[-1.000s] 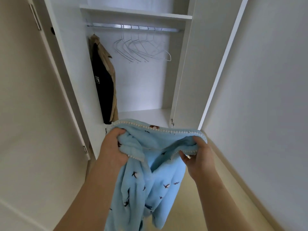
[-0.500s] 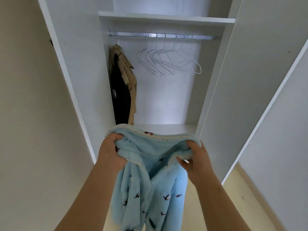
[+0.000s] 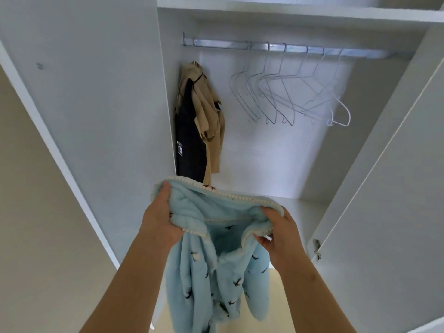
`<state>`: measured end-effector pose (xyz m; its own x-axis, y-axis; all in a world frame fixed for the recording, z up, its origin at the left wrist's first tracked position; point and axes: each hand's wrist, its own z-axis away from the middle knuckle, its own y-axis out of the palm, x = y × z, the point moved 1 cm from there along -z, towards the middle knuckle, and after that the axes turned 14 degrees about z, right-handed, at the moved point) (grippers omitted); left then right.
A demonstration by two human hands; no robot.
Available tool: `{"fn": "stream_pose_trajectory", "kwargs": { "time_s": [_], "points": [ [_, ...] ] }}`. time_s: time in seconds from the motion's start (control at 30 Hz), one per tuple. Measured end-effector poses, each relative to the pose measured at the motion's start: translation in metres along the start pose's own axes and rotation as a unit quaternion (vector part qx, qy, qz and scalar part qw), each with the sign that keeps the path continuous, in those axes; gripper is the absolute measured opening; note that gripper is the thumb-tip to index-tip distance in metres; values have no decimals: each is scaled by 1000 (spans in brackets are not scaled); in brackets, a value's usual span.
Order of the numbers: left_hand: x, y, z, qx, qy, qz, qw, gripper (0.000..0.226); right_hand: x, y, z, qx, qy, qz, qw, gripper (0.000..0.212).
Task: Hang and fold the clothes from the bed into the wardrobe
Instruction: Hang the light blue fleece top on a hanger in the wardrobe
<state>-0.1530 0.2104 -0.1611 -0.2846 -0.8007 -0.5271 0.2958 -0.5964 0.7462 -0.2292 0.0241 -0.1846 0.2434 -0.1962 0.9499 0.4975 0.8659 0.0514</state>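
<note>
While I am facing the wardrobe (image 3: 264,152): I am holding the robe (image 3: 216,272) up in front of its opening, with both arms reaching forward.
Left hand (image 3: 161,219): it is gripping the left end of the robe's top edge. The thumb is lying up along the bobble trim and the fingers are curling round the bunched fleece.
Right hand (image 3: 278,234): it is pinching the right end of the same trimmed edge, with the fingers tucking into the fold.
Robe: pale blue fleece with small dark birds. It is stretching between my hands at the top and drooping in loose folds between my forearms, hanging free in front of the wardrobe.
Rail (image 3: 288,50): it is running across the hanging space, just under the shelf (image 3: 288,13).
Hangers (image 3: 288,97): thin white wire ones are hanging bare from the rail, crowding together from the middle toward the right.
Black garment (image 3: 189,140): it is hanging at the far left against the side wall, showing a small white label.
Tan garment (image 3: 209,111): it is hanging just beside the black one, touching it on its right. I cannot tell what is carrying either.
Left door (image 3: 96,104): it is standing open beside my left arm.
Right door (image 3: 396,188): it is standing open too, with a hinge (image 3: 317,248) showing near my right hand.
</note>
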Motion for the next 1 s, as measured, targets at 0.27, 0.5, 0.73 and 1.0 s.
{"fn": "stream_pose_trajectory", "kwargs": {
  "time_s": [0.27,0.5,0.73,1.0],
  "points": [
    [-24,52,-121,34,-18,-37,999,41,48,53,-132,-47,10,91,995,11],
    [-52,116,-219,62,-47,-37,996,32,87,109,-232,-70,-20,173,982,23],
    [-62,154,-276,81,-27,-29,996,36,123,129,-295,-94,-114,208,967,23],
    [-53,175,-330,67,23,-20,997,37,193,123,-386,-198,-285,341,874,17]
  ]
}}
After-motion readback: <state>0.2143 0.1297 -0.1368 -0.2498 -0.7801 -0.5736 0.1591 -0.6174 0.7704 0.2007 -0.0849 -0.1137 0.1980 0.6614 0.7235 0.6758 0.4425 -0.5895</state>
